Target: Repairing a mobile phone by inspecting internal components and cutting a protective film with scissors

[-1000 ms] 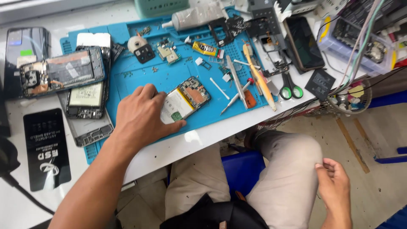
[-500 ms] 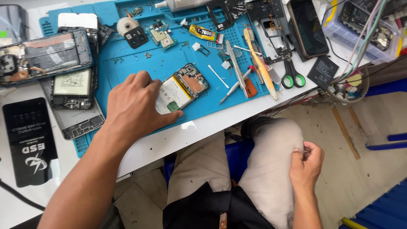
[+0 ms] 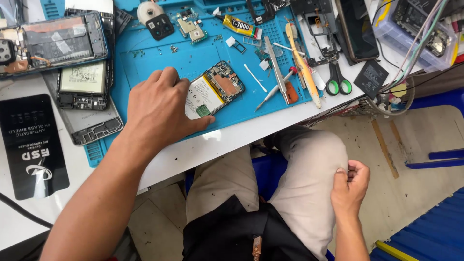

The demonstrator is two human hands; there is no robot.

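My left hand (image 3: 159, 108) rests flat on an opened phone (image 3: 215, 92) that lies on the blue work mat (image 3: 145, 58), covering its lower end; the battery and circuit board show beside my fingers. My right hand (image 3: 350, 186) is down off the table at my right knee, fingers curled and pinching the grey trouser fabric there. Whether it holds anything small I cannot tell.
Tweezers (image 3: 276, 67), a screwdriver (image 3: 275, 89), a yellow pry tool (image 3: 302, 65), green-handled scissors (image 3: 337, 82) and a glue tube (image 3: 239, 25) lie right of the phone. Other opened phones (image 3: 84, 82) sit at the left beside a black box (image 3: 31, 145). A clear parts bin (image 3: 420, 34) stands at the far right.
My right hand has curled tighter against my right knee. The view has shifted down and closer to the table. My left hand stays on the opened phone.
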